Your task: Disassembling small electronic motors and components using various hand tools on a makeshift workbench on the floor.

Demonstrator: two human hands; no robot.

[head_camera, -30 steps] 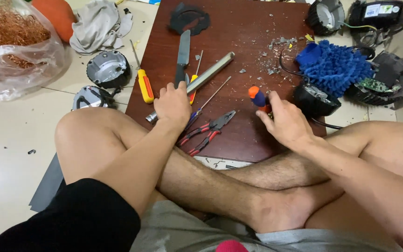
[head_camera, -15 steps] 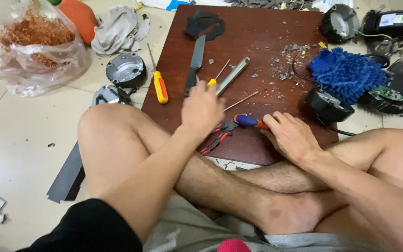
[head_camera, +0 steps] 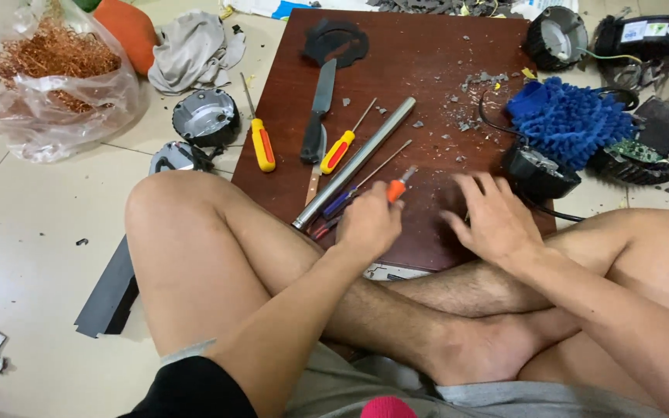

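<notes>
1. Two hands work over a dark red-brown worktop (head_camera: 427,85) lying on the tiled floor, at the centre of the frame.
2. The left hand (head_camera: 367,226) has its grip closed around an orange-handled screwdriver (head_camera: 397,188), whose tip points up and to the right.
3. The right hand (head_camera: 495,219) rests flat on the worktop, fingers spread, grip apart and holding nothing.
4. Just left of the held tool lie a long metal rod (head_camera: 354,163), a yellow-and-red screwdriver (head_camera: 337,152) and a knife (head_camera: 319,112).
5. In the upper left of the frame sits a clear plastic bag (head_camera: 56,101) holding tangled copper wire.
6. In the upper right lies a blue shaggy cloth (head_camera: 574,120); above it, a black device (head_camera: 648,35) bears a small pale label.
</notes>
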